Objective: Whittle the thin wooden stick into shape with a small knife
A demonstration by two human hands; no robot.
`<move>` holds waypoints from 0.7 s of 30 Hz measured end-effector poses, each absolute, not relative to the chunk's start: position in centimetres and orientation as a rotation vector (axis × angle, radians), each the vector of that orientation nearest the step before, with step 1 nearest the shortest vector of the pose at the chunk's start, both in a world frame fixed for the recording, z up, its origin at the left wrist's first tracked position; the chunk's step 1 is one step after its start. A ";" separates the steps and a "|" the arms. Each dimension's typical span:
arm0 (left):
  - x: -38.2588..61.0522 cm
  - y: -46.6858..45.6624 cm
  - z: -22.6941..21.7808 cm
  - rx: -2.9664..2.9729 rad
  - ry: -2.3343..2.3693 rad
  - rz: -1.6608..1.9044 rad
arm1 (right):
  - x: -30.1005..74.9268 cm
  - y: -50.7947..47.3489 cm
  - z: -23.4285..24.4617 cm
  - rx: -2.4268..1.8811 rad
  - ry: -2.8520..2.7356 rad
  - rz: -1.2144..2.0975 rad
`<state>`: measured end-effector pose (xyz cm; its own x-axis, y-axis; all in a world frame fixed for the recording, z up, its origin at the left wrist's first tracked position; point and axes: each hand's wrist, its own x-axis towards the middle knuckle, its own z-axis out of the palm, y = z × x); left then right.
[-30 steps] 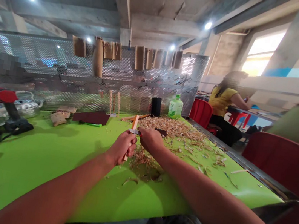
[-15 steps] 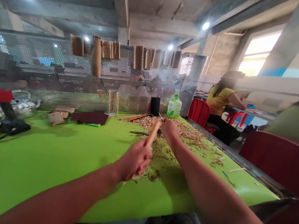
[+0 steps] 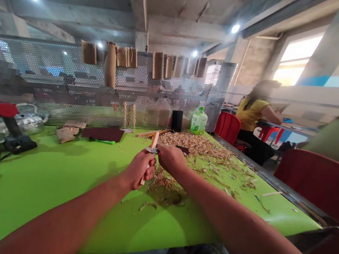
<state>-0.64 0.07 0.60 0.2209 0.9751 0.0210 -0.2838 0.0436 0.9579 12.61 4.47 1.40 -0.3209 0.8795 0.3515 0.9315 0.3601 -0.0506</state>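
Where knife (image 3: 152,150) crosses stick (image 3: 155,139): over table (image 3: 60,178), stick slightly tilted
Left hand (image 3: 140,167): closed round stick
Right hand (image 3: 171,159): closed on knife handle
Shavings (image 3: 200,145): heaped beyond right hand

wooden stick (image 3: 154,140): pale, straight, narrow, looks square-cut; flat faces, no carved detail readable at this size
stick pose: near upright, top leaning slightly right and away
stick location: through the left hand (image 3: 141,168), fingers wrapped round its middle; top end sticks out above the fist, short butt shows below
knife (image 3: 152,150): short, silvery blade; bit of red by the grip, rest of handle hidden in the right hand (image 3: 170,158)
knife pose: blade roughly level, pointing left, crosswise to stick
knife location: across the stick just above left fist; depth of bite can't be told
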 end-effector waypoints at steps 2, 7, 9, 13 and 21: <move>-0.7 0.2 0.6 1.082 0.844 1.172 | 12.7 4.5 1.4 -1.582 -2.331 -0.267; -0.8 -0.4 0.9 1.126 0.813 1.122 | 13.1 5.5 1.4 -1.637 -2.292 -0.295; -0.5 -1.1 1.1 1.162 0.809 1.082 | 13.7 6.1 1.6 -1.649 -2.244 -0.282; 0.2 -2.6 1.2 1.214 0.837 0.994 | 15.4 7.0 2.0 -1.685 -2.085 -0.276; 0.3 -2.1 0.6 1.216 0.773 1.023 | 15.8 7.5 2.0 -1.739 -1.946 -0.185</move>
<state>0.33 -2.14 0.59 0.3710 0.9275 0.0466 -0.2077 0.0339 0.9776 15.81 7.52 1.98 -0.0411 0.8866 0.4607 0.9576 0.1666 -0.2351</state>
